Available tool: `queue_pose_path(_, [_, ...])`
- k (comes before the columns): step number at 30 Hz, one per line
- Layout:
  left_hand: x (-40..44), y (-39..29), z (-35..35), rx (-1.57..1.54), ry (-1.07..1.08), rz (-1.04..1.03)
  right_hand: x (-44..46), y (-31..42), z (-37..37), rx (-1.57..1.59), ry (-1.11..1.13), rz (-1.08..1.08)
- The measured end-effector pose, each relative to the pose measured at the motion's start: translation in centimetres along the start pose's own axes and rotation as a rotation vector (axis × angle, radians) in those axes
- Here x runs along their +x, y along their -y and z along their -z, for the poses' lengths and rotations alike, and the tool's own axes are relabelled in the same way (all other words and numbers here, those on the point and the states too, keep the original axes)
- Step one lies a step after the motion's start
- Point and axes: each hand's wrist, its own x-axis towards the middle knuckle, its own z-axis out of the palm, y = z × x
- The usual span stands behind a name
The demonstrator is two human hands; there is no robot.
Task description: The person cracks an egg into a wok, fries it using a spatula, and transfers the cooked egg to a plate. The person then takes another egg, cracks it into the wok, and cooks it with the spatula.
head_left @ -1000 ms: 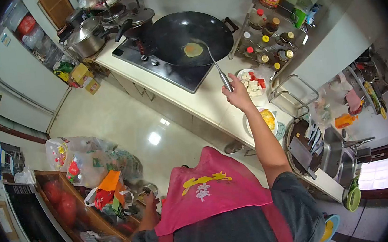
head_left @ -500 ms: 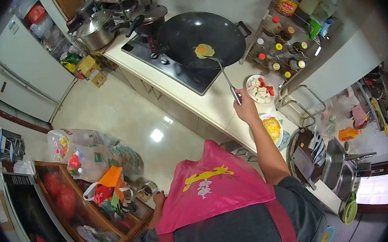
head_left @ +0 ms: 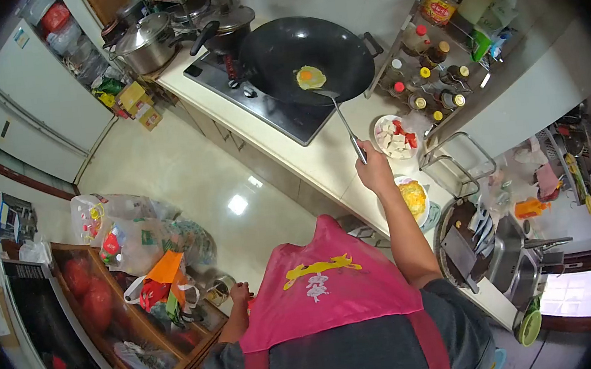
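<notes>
My right hand (head_left: 375, 168) is closed around the handle of a metal spatula (head_left: 346, 124). The spatula's blade is inside a large black wok (head_left: 275, 51), close to the near rim. Just beyond the blade lies a frying egg (head_left: 310, 77) with an orange yolk. Beside my right hand are a plate of white cubes and red pieces (head_left: 396, 137) and, under my forearm, a plate of cooked yellow egg (head_left: 414, 198). My left hand (head_left: 239, 294) is low by the pink apron (head_left: 348, 286), near a metal pot (head_left: 219, 288); its fingers are too small to read.
The wok sits on a black cooktop (head_left: 304, 123). Lidded pots (head_left: 147, 46) stand to its left, and a rack of bottles (head_left: 427, 76) to its right. A cleaver (head_left: 459, 254) and sink (head_left: 504, 250) are farther right. Plastic bags (head_left: 143, 227) lie on the floor at left.
The spatula blade has drawn back slightly from the egg toward the wok's near rim. The egg looks rounder and more spread out. My left hand has risen slightly.
</notes>
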Motion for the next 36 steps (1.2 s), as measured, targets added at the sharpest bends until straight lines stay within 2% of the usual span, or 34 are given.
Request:
queue_pose_path(6, [-0.4,-0.1,-0.7,-0.007,0.014,0.032,-0.2,0.4,0.3,-0.016,0.024,-0.027])
queue_pose_path(12, [3.4,3.2,-1.2,-0.114,0.074,-0.034,-0.1,0.4,0.3,-0.038,0.021,-0.008])
queue_pose_path(13, [1.8,1.9,-1.0,0.006,0.023,-0.068,0.0,0.3,0.3,-0.041,0.019,-0.007])
queue_pose_path(36, [1.8,1.7,-0.8,-0.034,0.02,-0.004,-0.2,0.3,0.4,-0.042,0.022,-0.002])
